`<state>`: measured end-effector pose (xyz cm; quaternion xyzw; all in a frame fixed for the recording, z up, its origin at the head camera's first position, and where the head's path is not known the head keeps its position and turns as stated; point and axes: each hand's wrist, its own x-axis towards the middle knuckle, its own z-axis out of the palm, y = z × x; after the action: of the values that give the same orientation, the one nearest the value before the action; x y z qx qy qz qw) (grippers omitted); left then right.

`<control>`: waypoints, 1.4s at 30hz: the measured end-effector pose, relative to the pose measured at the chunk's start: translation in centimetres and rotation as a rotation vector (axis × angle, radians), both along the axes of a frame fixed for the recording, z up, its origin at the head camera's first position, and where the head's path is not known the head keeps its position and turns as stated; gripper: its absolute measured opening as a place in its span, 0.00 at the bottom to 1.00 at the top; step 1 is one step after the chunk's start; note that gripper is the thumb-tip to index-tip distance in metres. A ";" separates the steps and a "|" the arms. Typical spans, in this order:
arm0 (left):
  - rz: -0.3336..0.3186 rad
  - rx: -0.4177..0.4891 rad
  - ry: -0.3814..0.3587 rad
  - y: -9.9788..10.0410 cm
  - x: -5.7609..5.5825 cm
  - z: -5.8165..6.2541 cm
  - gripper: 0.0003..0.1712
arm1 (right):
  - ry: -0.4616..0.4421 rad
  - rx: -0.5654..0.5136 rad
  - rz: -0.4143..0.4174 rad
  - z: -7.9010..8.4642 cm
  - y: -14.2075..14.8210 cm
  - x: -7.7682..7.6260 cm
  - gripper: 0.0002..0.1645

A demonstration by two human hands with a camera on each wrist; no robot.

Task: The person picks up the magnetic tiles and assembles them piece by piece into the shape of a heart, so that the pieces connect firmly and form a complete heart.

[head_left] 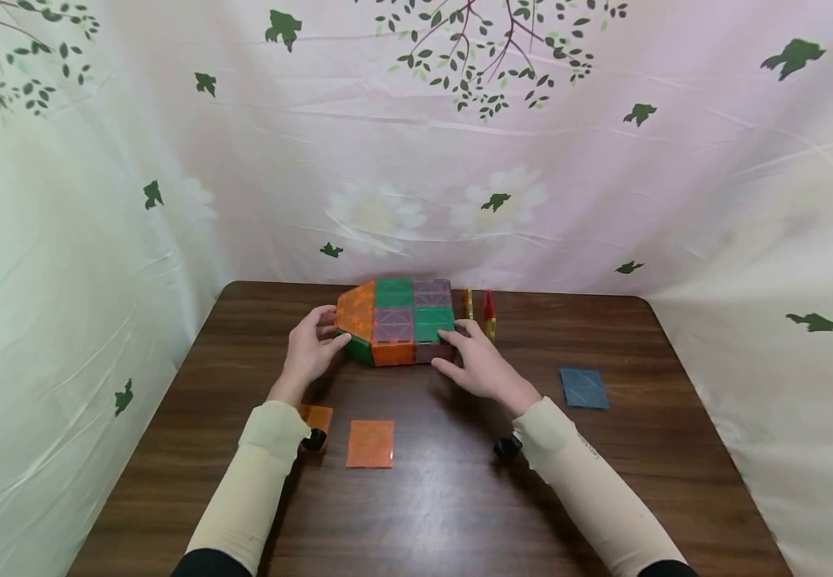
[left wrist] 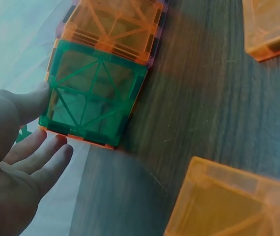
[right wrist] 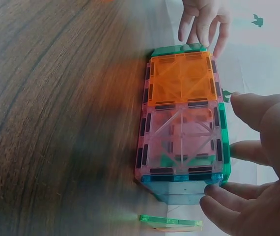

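Note:
A low box of see-through magnetic tiles (head_left: 394,324) in orange, green and purple stands near the table's back edge. At its left end is my left hand (head_left: 310,344), thumb at the edge of a green tile (left wrist: 93,93) and the other fingers spread by the end's far edge. My right hand (head_left: 484,362) is at the opposite end, its relaxed fingertips right at the top edge and the blue end tile (right wrist: 179,189). The front wall has an orange tile (right wrist: 182,78) beside a pinkish-purple tile (right wrist: 182,137). Neither hand curls round the box.
Two thin upright tiles, one yellow (head_left: 468,304) and one red and yellow (head_left: 489,314), stand just right of the box. A blue tile (head_left: 585,389) lies farther right. Nearer me are an orange tile (head_left: 370,444) and another orange tile (head_left: 318,417) partly under my left wrist.

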<state>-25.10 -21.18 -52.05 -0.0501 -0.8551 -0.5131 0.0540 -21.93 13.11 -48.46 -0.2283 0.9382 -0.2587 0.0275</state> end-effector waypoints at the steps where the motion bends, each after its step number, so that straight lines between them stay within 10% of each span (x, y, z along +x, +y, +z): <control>1: 0.000 -0.003 0.001 0.0 -0.1 0.0 0.33 | 0.000 -0.006 0.001 0.0 0.0 0.0 0.38; 15: 0.006 -0.039 0.009 0.0 -1.3 -0.1 0.31 | 0.071 -0.093 -0.033 -0.8 0.1 -1.0 0.33; 24: -0.060 -0.153 -0.030 -1.1 1.5 -0.1 0.36 | 0.185 -0.029 -0.360 -1.9 1.1 -2.4 0.17; 42: -0.197 -0.261 0.154 0.1 6.2 1.3 0.21 | 0.117 0.153 -0.498 -1.7 0.1 -6.7 0.24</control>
<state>-18.93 -21.11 -50.79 -0.1794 -0.8987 -0.3954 0.0619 -28.58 13.26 -50.14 -0.0024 0.9823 -0.1720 -0.0741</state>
